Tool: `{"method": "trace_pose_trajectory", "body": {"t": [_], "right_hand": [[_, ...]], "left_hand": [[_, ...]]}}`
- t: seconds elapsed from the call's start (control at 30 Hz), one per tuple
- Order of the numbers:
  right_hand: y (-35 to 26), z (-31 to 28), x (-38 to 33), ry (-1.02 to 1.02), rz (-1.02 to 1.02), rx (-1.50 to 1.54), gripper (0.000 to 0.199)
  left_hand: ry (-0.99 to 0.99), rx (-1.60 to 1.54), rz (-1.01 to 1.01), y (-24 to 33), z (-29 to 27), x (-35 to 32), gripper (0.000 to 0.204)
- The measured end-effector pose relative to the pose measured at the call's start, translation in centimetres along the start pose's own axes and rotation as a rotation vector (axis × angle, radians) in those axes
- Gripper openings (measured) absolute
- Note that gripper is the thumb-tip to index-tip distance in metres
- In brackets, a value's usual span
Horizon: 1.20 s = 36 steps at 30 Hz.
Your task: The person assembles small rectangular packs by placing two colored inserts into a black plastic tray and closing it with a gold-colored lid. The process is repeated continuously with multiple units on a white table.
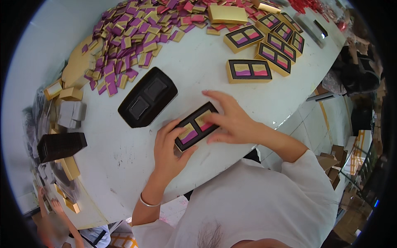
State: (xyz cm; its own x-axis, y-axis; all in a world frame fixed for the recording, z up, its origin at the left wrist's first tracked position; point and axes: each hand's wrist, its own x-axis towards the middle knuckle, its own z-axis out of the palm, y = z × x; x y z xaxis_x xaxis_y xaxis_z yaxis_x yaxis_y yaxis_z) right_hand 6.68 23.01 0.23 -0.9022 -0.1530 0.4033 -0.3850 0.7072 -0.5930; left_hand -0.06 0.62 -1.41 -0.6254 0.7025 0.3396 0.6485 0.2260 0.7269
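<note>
A black two-compartment tray [195, 130] lies on the white table before me, tilted up to the right. In its left compartment sits a gold and purple packet [187, 134]; in the right one is a gold and pink packet [202, 121], partly hidden by fingers. My left hand [168, 155] grips the tray's near left end, a fingertip over the purple packet and the thumb along the lower edge. My right hand [237, 120] spreads over the right end, one fingertip touching the pink packet. Just beyond stands a larger black holder [155, 99] with two square wells.
Loose packets [124, 45] heap along the far side. Filled gold boxes [249, 78] cluster at the far right, near a closed gold box [227, 14]. Another black holder [62, 146] and grey inserts [71, 115] stand at left. Other people work at lower left and far right.
</note>
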Motion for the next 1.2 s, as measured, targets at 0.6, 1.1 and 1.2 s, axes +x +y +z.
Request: {"method": "trace_pose_trajectory", "body": {"t": [0.6,1.1,1.2], "right_hand": [[7.1,-10.9,-0.6,0.109,0.136,-0.683,0.04],[-1.7,1.4,12.2,-0.026,-0.462,-0.341,0.018],[-1.8,1.5,12.3,-0.026,-0.42,-0.37,0.014]], "left_hand": [[0.598,0.247,0.092,-2.7,-2.1,-1.2,0.071],[0.998,0.846,-0.405,-3.9,-32.8,-10.1,0.054],[0.784,1.009,-0.656,-8.4,-32.4,-14.9,0.057]]}}
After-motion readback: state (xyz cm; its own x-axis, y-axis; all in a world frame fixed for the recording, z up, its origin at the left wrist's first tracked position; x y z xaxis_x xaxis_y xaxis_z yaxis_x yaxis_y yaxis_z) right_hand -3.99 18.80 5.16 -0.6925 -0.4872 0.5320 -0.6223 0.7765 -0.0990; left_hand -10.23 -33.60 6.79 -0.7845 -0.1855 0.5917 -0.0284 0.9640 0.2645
